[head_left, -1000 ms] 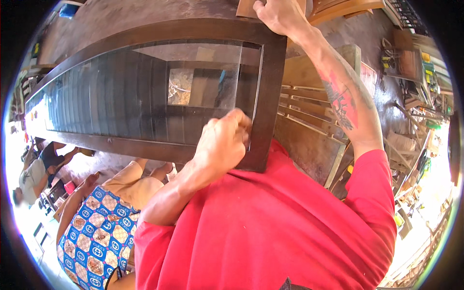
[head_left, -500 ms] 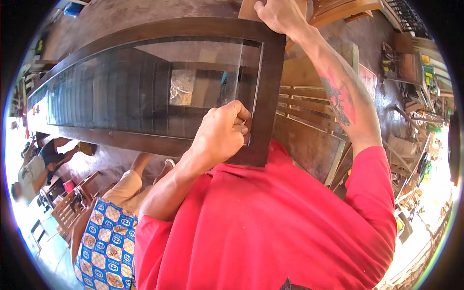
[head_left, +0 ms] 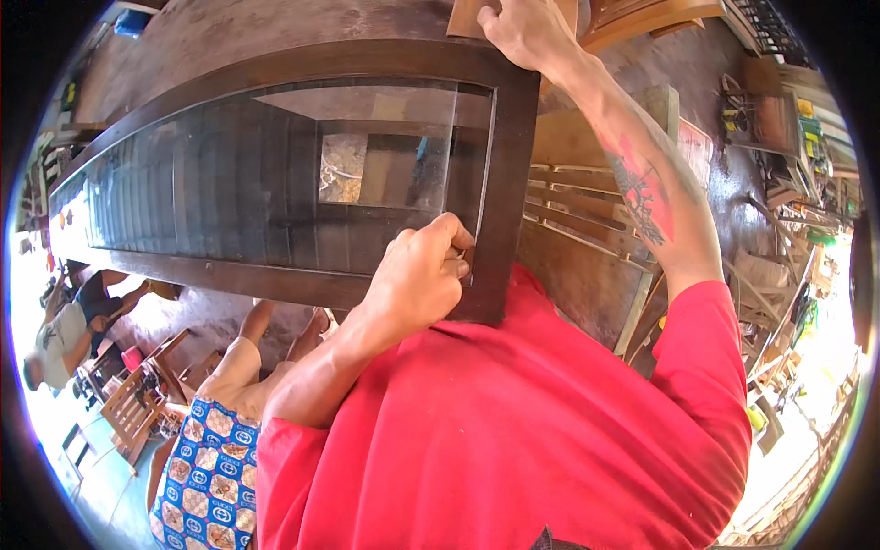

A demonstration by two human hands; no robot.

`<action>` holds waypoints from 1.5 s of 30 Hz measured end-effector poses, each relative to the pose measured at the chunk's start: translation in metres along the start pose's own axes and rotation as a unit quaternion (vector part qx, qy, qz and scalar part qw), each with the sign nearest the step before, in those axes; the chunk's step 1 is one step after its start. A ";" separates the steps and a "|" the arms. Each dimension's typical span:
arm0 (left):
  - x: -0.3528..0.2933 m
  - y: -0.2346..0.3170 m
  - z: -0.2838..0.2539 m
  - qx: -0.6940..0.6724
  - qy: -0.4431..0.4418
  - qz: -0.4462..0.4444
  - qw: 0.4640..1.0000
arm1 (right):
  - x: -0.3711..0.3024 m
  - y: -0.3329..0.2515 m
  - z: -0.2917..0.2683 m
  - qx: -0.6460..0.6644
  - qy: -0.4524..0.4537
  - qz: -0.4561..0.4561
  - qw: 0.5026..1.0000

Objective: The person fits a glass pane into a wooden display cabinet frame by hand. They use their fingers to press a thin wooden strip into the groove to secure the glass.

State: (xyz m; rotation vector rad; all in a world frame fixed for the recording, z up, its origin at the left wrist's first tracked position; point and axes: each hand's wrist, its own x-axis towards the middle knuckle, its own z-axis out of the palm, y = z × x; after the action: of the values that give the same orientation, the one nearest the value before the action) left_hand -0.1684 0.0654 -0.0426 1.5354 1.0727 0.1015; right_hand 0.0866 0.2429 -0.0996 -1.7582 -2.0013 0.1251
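A long dark-wood framed glass panel (head_left: 275,283), like a cabinet door, lies across in front of me, its near right corner against my red shirt. My left hand (head_left: 417,275) is closed in a pinch over the glass, by the inside edge of the right end of the frame. Whatever its fingertips hold is hidden or too small to make out. Past the far right corner, my right hand (head_left: 527,35) is curled beside a flat brown wooden piece (head_left: 466,20). Its grip is partly hidden. The glass shows reflections and dark wood slats.
Slatted wooden furniture (head_left: 582,206) stands just right of the panel. Another wooden piece (head_left: 642,23) is at the top right. At lower left, close by, is a person in a blue patterned shirt (head_left: 206,467); another person (head_left: 64,335) bends over farther off. Wooden chairs (head_left: 133,403) stand there.
The panel and my left hand sit slightly lower in view, the hand still pinched at the same corner. The person in the patterned shirt has shifted a little down. My right hand has barely moved.
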 end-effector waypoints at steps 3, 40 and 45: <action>0.000 0.004 0.010 -0.038 0.011 -0.025 0.999 | -0.009 0.004 -0.009 -0.011 -0.004 0.011 1.000; -0.086 -0.101 0.016 -0.027 0.615 0.177 0.768 | -0.197 -0.132 -0.113 0.042 -0.452 -0.159 0.877; -0.089 -0.099 0.010 0.004 0.620 0.146 0.771 | -0.196 -0.140 -0.105 0.086 -0.450 -0.109 0.882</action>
State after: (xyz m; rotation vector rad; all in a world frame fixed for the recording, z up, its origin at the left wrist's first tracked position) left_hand -0.2683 -0.0129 -0.0834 1.5744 1.7877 1.5068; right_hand 0.0148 0.0065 -0.0108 -1.4552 -2.6658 1.1939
